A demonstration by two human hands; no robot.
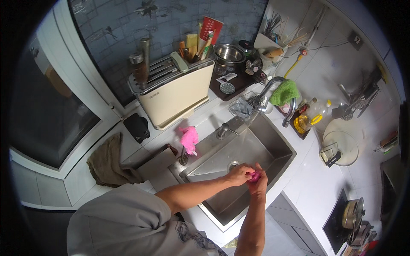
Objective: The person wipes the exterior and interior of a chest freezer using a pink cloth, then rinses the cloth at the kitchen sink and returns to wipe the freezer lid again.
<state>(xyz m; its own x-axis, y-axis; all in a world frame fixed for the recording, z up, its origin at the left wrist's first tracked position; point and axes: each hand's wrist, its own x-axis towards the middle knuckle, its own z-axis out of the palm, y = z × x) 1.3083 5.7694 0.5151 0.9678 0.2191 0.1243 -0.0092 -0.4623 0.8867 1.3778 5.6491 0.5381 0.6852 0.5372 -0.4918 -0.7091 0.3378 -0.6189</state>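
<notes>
Both hands meet over the right half of a stainless steel sink (224, 204). A small round magenta item (255, 176) sits between them; its kind is hard to tell because fingers cover much of it. My right hand (260, 183) cups it from the near right side. From the left, my left hand (238, 174) has its bent fingertips on the item. The sink drain (233, 165) lies just beyond my left hand. A chrome faucet (271, 86) with a green cloth (284, 92) draped over it rises behind the sink's far corner.
A soap dispenser pump (223, 130) stands on the sink's rim, and a pink cloth (189, 139) hangs over a fixture to its left. Behind is a cream knife and cutting-board holder (176, 97). Oil bottles (304, 121) stand right; a pot (352, 213) rests on the cooktop.
</notes>
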